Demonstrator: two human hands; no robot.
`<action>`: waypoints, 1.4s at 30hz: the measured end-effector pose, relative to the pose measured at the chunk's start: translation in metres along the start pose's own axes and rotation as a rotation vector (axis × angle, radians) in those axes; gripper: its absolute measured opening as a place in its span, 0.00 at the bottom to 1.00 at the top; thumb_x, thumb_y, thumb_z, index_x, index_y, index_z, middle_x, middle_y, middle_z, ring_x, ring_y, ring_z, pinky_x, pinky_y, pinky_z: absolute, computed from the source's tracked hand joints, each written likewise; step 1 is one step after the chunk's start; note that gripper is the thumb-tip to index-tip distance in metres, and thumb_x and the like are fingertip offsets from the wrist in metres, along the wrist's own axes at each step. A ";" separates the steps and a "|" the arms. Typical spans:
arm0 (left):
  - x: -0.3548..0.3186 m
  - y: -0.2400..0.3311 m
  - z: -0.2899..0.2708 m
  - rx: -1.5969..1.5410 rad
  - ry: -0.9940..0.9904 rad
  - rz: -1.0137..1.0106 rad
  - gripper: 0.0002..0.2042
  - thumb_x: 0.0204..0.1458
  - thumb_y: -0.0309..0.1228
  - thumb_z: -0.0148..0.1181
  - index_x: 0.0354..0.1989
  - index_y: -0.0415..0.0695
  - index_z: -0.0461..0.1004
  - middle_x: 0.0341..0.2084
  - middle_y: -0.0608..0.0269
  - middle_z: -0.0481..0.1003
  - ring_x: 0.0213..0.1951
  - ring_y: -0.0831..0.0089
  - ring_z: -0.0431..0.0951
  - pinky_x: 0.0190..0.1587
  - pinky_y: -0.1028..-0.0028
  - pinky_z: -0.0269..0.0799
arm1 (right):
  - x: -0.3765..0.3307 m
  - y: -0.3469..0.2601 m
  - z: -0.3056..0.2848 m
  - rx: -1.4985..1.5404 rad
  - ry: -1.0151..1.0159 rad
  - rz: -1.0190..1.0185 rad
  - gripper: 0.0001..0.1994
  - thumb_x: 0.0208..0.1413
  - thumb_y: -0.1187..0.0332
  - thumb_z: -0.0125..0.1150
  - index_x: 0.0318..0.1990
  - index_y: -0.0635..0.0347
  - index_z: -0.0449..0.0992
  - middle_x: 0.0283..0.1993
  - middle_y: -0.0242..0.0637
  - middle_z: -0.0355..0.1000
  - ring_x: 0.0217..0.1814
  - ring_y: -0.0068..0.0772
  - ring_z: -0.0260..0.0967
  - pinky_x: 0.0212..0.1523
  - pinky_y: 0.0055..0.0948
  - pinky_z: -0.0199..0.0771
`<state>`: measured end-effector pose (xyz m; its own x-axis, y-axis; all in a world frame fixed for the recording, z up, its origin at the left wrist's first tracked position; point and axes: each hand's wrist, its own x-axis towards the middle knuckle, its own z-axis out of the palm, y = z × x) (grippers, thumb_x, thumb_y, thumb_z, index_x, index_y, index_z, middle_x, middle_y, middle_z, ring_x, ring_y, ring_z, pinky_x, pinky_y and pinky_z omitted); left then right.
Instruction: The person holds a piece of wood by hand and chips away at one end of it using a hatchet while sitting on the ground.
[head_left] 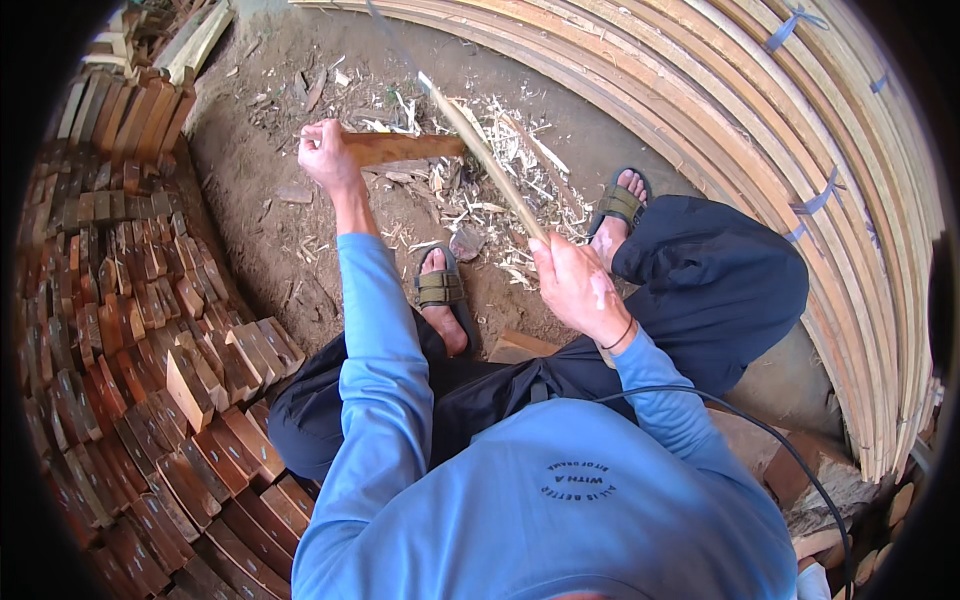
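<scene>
My left hand (330,157) is closed in a fist at the left end of a short, reddish-brown wooden piece (405,148). Its far end reaches over a heap of pale wood chips (490,195). In my right hand (583,285) is a long-handled tool with a pale wooden handle (485,155). The handle slants up and to the left, passing in front of the wood's right end. Beyond it a thin grey part, perhaps a blade, runs out at the top edge, too blurred to make out fully.
Stacked brown wooden blocks (140,330) fill the left side. Long sawn strips (700,100), tied with blue bands, curve along the right. My sandalled feet stand either side of the chips on the dirt floor (250,210). A black cable (790,445) crosses by my right arm.
</scene>
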<state>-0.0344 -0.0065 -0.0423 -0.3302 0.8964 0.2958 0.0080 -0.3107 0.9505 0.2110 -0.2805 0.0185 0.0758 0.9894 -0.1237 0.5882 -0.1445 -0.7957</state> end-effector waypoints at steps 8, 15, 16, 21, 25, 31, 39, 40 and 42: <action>0.007 0.005 0.009 -0.039 0.006 -0.002 0.09 0.49 0.17 0.56 0.22 0.44 0.65 0.26 0.60 0.75 0.30 0.75 0.74 0.39 0.73 0.71 | 0.007 0.045 0.034 -0.087 -0.207 0.072 0.15 0.67 0.63 0.46 0.38 0.69 0.72 0.22 0.56 0.69 0.28 0.61 0.70 0.30 0.51 0.69; -0.010 0.013 0.014 0.002 0.038 0.014 0.08 0.47 0.20 0.58 0.21 0.44 0.66 0.24 0.60 0.75 0.28 0.77 0.73 0.38 0.75 0.70 | 0.013 -0.009 0.007 0.058 -0.086 0.132 0.14 0.67 0.64 0.47 0.38 0.67 0.73 0.22 0.55 0.68 0.27 0.60 0.71 0.31 0.50 0.70; -0.009 0.013 0.015 0.011 0.036 0.024 0.07 0.47 0.20 0.58 0.23 0.42 0.67 0.24 0.62 0.74 0.28 0.79 0.71 0.37 0.77 0.69 | 0.011 0.008 0.020 0.008 -0.144 0.128 0.14 0.67 0.63 0.48 0.37 0.67 0.73 0.22 0.56 0.69 0.28 0.61 0.71 0.31 0.51 0.70; -0.011 0.014 0.017 0.002 0.004 0.008 0.05 0.46 0.19 0.59 0.26 0.39 0.68 0.26 0.66 0.71 0.30 0.82 0.68 0.36 0.79 0.67 | 0.009 0.033 0.032 -0.079 -0.128 0.024 0.16 0.66 0.62 0.48 0.34 0.68 0.73 0.23 0.58 0.69 0.29 0.62 0.72 0.33 0.53 0.68; -0.016 0.019 0.018 0.045 0.028 -0.010 0.04 0.47 0.19 0.59 0.28 0.38 0.69 0.26 0.68 0.71 0.29 0.82 0.68 0.35 0.79 0.66 | 0.022 -0.019 -0.005 0.017 -0.008 0.018 0.15 0.66 0.63 0.49 0.35 0.68 0.73 0.20 0.56 0.67 0.26 0.60 0.70 0.29 0.54 0.66; -0.013 0.019 0.023 0.008 -0.017 -0.017 0.07 0.46 0.18 0.58 0.24 0.41 0.66 0.26 0.66 0.71 0.30 0.80 0.69 0.38 0.78 0.68 | 0.022 0.038 0.035 -0.147 -0.299 0.172 0.18 0.63 0.61 0.51 0.30 0.71 0.74 0.26 0.61 0.72 0.34 0.63 0.74 0.40 0.55 0.72; -0.020 0.019 0.040 0.023 -0.066 0.038 0.09 0.44 0.19 0.59 0.22 0.41 0.64 0.26 0.64 0.71 0.31 0.79 0.68 0.40 0.75 0.69 | 0.021 0.029 0.013 0.226 -0.510 0.535 0.18 0.67 0.60 0.46 0.31 0.66 0.71 0.18 0.43 0.68 0.18 0.38 0.72 0.16 0.40 0.69; -0.020 0.019 0.040 0.024 -0.082 0.034 0.08 0.44 0.19 0.59 0.22 0.41 0.64 0.26 0.65 0.71 0.31 0.79 0.68 0.40 0.75 0.69 | 0.023 0.036 0.011 0.503 -0.574 0.631 0.17 0.69 0.59 0.45 0.32 0.62 0.68 0.18 0.36 0.63 0.17 0.30 0.65 0.13 0.33 0.62; -0.017 0.020 0.038 0.026 -0.093 0.006 0.08 0.44 0.19 0.58 0.22 0.41 0.64 0.25 0.67 0.70 0.30 0.81 0.67 0.38 0.76 0.68 | 0.025 0.048 0.007 1.067 -0.676 0.810 0.14 0.71 0.58 0.42 0.35 0.56 0.64 0.19 0.21 0.54 0.13 0.12 0.50 0.07 0.19 0.48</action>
<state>0.0076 -0.0164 -0.0244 -0.2411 0.9204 0.3077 0.0349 -0.3086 0.9505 0.2360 -0.2633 -0.0269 -0.4664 0.4902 -0.7363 -0.3003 -0.8707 -0.3895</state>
